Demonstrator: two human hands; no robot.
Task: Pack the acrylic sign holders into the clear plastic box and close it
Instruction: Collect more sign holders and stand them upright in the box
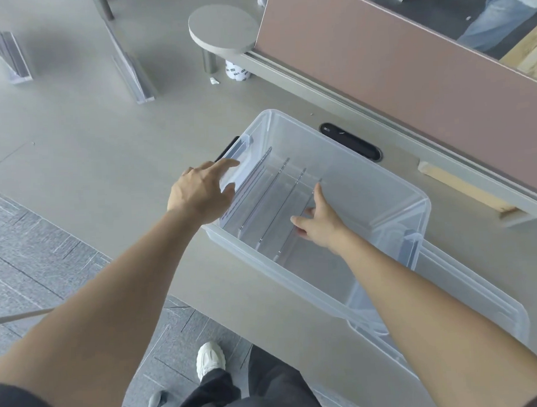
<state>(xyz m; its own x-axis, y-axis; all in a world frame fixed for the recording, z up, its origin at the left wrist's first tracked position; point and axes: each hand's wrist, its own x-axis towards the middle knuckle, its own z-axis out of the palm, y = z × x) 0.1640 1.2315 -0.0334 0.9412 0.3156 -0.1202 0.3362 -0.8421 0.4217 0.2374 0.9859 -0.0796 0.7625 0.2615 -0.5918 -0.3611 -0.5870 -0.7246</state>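
Left hand (199, 195) spread loose on box (311, 289) rim, apparently steadying; right hand (318, 221) open inside, fingers against last of the upright holders (276, 203), likely squaring row; more holders (134, 77) on desk; lid (493, 301) off.

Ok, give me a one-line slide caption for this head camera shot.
Both hands, left hand and right hand, arrange upright acrylic sign holders inside the clear plastic box; more holders wait on the table.
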